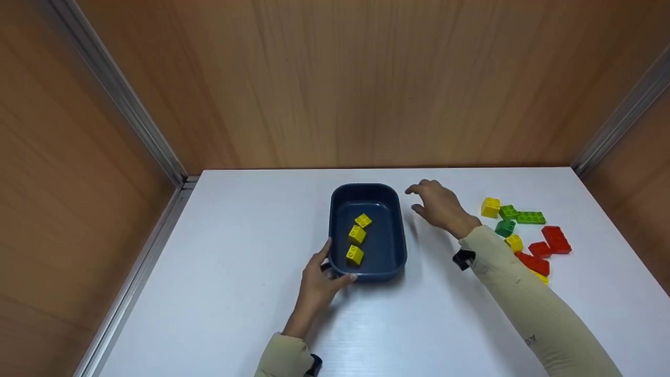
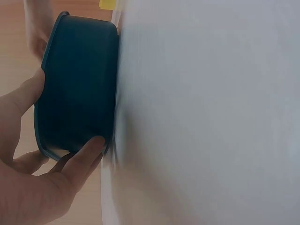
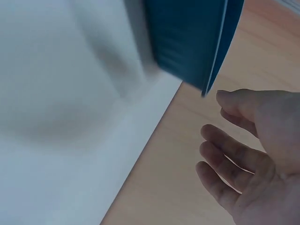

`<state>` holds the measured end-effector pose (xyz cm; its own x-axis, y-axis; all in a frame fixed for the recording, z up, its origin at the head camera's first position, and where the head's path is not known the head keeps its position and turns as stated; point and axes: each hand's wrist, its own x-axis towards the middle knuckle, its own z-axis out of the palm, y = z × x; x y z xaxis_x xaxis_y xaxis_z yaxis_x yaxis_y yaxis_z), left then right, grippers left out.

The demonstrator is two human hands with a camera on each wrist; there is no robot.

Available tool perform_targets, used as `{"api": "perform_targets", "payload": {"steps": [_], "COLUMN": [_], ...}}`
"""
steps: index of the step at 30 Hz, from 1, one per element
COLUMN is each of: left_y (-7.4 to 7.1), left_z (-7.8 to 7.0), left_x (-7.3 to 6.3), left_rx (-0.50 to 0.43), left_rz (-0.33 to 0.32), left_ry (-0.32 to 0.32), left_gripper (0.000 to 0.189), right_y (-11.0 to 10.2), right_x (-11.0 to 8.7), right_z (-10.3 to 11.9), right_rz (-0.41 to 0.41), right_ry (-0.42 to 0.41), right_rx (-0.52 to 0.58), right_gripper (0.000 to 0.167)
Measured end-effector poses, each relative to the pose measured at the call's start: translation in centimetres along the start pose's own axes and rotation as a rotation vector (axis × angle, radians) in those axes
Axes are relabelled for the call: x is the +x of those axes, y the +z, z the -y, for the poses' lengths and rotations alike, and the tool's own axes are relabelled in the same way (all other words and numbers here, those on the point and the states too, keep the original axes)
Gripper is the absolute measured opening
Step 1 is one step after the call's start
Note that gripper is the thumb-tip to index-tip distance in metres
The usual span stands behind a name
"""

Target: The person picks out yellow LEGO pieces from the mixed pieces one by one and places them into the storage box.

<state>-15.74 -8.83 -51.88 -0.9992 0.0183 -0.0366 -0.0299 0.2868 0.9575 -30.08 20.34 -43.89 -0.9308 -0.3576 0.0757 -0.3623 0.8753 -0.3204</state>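
A dark blue rectangular bin (image 1: 386,243) stands on the white table, with three yellow building blocks (image 1: 357,234) in a loose row on its floor. My left hand (image 1: 317,285) grips the bin's near left corner. Its thumb lies at the near rim and its fingers at the left side; the left wrist view shows this hand (image 2: 56,183) against the bin's outer wall (image 2: 79,84). To the right of the bin's far end, my right hand (image 1: 440,207) hovers with loosely bent, spread fingers. In the right wrist view nothing is in that hand (image 3: 262,154), and the bin (image 3: 187,42) is just beyond the thumb.
Loose blocks lie on the right of the table: a yellow block (image 1: 490,207), green blocks (image 1: 531,218) and red blocks (image 1: 556,240). My right sleeve (image 1: 534,309) partly covers some of them. A wooden panel (image 1: 366,84) rises behind the table (image 1: 235,251), with metal-framed panels at both sides.
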Motion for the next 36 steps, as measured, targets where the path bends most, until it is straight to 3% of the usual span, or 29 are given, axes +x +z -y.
{"api": "perform_targets", "payload": {"steps": [10, 18, 31, 36], "left_y": [-0.1, 0.1, 0.3, 0.3], "left_z": [0.0, -0.1, -0.4, -0.2], "left_x": [0.0, 0.0, -0.1, -0.2], "left_rx": [-0.012, 0.000, -0.007, 0.000], "left_rz": [0.015, 0.004, -0.011, -0.005], "left_ry": [0.003, -0.023, -0.042, -0.008], "left_gripper": [0.101, 0.100, 0.100, 0.101], "right_y": [-0.6, -0.9, -2.0, -2.1], "right_x": [-1.7, -3.2, -4.5, -4.9], "right_z": [-4.6, -7.8, -11.5, -12.4], "right_rz": [-0.001, -0.075, -0.064, -0.053], "right_ry": [0.100, 0.120, 0.194, 0.212], "right_rx": [-0.020, -0.061, -0.114, -0.157], "right_gripper": [0.040, 0.039, 0.047, 0.049]}}
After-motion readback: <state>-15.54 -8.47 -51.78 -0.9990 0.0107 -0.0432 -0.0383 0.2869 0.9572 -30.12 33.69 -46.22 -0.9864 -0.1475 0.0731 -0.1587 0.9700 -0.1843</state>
